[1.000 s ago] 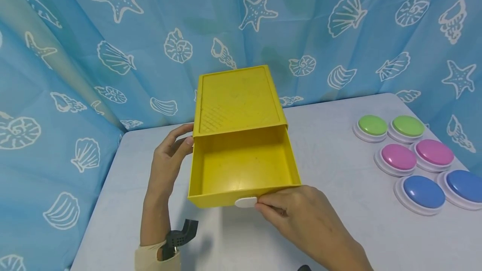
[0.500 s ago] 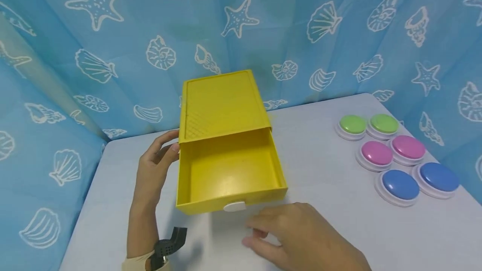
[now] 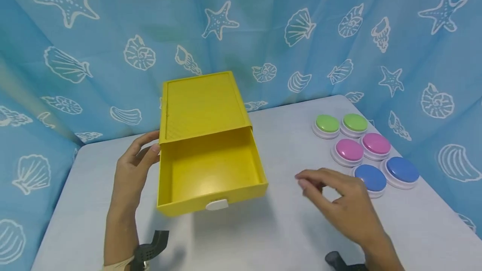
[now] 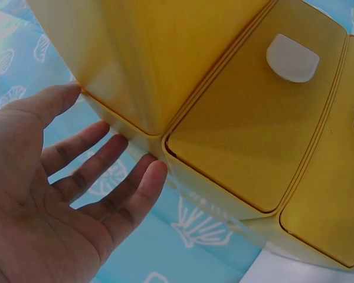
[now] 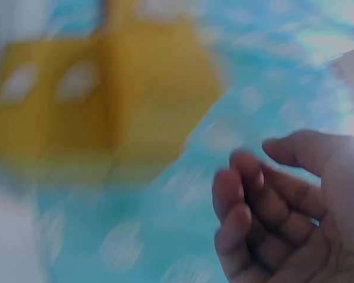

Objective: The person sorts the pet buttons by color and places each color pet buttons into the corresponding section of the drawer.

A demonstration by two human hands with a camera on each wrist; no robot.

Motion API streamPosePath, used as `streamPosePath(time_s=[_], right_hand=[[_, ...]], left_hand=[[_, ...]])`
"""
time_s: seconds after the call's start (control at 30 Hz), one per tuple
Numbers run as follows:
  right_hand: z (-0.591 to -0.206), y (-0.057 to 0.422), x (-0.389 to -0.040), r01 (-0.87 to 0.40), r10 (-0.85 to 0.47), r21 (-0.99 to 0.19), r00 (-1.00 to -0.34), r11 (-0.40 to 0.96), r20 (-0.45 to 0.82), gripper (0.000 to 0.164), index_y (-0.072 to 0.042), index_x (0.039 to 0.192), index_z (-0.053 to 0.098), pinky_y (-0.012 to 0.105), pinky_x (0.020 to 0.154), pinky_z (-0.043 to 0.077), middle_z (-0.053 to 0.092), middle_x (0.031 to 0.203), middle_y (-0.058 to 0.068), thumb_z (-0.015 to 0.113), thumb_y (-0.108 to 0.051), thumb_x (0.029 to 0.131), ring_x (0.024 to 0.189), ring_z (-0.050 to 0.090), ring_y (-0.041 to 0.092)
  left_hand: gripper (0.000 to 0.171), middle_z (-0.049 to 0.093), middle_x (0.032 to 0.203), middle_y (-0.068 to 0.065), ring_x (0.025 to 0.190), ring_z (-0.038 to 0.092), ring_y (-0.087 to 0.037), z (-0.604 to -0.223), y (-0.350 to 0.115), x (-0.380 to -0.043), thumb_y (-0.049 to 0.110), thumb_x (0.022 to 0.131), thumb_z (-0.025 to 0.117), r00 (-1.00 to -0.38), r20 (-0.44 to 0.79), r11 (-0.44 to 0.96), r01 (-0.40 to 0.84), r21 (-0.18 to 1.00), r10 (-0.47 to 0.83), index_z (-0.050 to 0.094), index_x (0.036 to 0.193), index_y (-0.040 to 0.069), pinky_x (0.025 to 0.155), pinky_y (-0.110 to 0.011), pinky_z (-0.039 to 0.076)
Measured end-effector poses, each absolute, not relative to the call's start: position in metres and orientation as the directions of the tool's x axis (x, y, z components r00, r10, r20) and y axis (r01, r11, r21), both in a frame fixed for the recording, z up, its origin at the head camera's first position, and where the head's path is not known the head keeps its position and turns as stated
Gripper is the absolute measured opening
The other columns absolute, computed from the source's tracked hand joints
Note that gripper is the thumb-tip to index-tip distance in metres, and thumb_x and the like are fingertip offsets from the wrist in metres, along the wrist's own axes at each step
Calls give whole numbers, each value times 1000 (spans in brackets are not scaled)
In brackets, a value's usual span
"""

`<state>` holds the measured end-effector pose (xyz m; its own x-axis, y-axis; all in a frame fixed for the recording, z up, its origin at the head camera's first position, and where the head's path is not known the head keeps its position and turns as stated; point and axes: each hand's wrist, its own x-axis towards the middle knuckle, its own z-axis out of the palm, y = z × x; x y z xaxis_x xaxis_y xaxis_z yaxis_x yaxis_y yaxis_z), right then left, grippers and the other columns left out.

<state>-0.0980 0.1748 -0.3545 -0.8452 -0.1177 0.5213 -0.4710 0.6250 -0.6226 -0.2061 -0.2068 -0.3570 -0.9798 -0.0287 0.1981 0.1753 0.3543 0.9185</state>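
Observation:
A yellow drawer unit [image 3: 203, 103] stands on the white table with its top drawer [image 3: 241, 194] pulled out. Nothing lies on the part of the drawer's floor that shows. A white handle [image 3: 217, 205] sits on the drawer's front. My left hand [image 3: 129, 179] rests at the unit's left side, thumb and fingers touching it, the fingers fairly straight. Below, in the left wrist view, two lower drawers [image 4: 253, 118] are closed, with white handles. My right hand [image 3: 344, 204] is in the air right of the unit, fingers loosely bent, holding nothing.
Pairs of round push buttons stand on the right of the table: green [image 3: 327, 123], pink [image 3: 349, 149] and blue [image 3: 370, 177], all on white bases. A blue curtain [image 3: 226, 45] with white shells and starfish hangs behind and at both sides.
My right hand has let go of the drawer's white handle and moved right, towards the buttons. The left hand stays at the unit's side. The head view has turned to the right.

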Motion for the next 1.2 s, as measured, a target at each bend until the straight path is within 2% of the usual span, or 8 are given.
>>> streamPosePath(time_s=[0.1, 0.2, 0.37, 0.5, 0.63, 0.73, 0.97, 1.2], right_hand=[[-383, 208, -116, -262, 11, -546, -895, 796, 446, 21, -23, 103, 68, 10, 55, 40, 56, 76, -14, 70, -24, 82, 66, 48, 1], [-408, 249, -127, -86, 107, -471, -924, 878, 367, 33, -12, 107, 66, 15, 54, 38, 53, 80, -2, 71, -29, 80, 69, 48, 11], [-436, 318, -118, 250, 304, -344, -946, 905, 112, 68, 4, 123, 49, 37, 58, 38, 41, 93, 19, 64, -48, 81, 81, 40, 33], [-460, 339, -121, 381, 388, -287, -921, 879, -35, 94, 10, 132, 34, 57, 73, 39, 31, 103, 30, 59, -62, 77, 94, 32, 45], [-481, 349, -126, 454, 425, -197, -888, 869, -173, 117, 12, 137, 18, 68, 83, 35, 21, 109, 37, 56, -75, 68, 100, 26, 50], [-494, 354, -128, 456, 422, -179, -885, 872, -195, 127, 9, 139, 10, 70, 80, 36, 21, 108, 38, 58, -79, 61, 98, 26, 51], [-501, 352, -129, 526, 480, -170, -841, 834, -249, 130, 4, 141, 1, 70, 81, 36, 19, 113, 38, 56, -81, 60, 102, 25, 51], [-489, 340, -127, 691, 598, -183, -705, 699, -380, 131, 0, 143, -2, 71, 93, 22, 1, 135, 38, 49, -86, 58, 126, 6, 53]], left_hand=[[41, 53, 126, 7, 112, 52, -14, -360, -214, -206, 39, 88, 58, -977, 210, 323, 190, 927, -26, 52, 127, 29, 94, -40, 44], [41, 53, 125, 9, 110, 53, -12, -361, -216, -212, 42, 87, 59, -977, 215, 304, 201, 931, -10, 53, 126, 31, 93, -39, 45], [41, 52, 127, 10, 110, 54, -13, -361, -200, -222, 40, 88, 58, -970, 234, 271, 242, 932, 62, 52, 127, 28, 91, -38, 46], [40, 52, 127, 9, 109, 54, -13, -350, -202, -214, 35, 90, 58, -969, 242, 286, 243, 927, 40, 52, 128, 23, 91, -38, 46], [41, 53, 127, 6, 109, 54, -14, -342, -206, -205, 31, 91, 57, -970, 243, 302, 237, 923, 18, 51, 129, 18, 91, -39, 46], [41, 53, 127, 4, 109, 54, -16, -340, -209, -203, 29, 91, 57, -970, 244, 303, 236, 923, 12, 51, 129, 16, 91, -38, 46], [42, 52, 128, 5, 109, 54, -14, -341, -211, -203, 30, 91, 57, -969, 248, 303, 238, 923, 6, 50, 130, 15, 90, -38, 46], [42, 51, 129, 6, 110, 53, -14, -340, -212, -202, 31, 91, 57, -974, 228, 297, 221, 929, 12, 50, 130, 16, 91, -38, 46]])
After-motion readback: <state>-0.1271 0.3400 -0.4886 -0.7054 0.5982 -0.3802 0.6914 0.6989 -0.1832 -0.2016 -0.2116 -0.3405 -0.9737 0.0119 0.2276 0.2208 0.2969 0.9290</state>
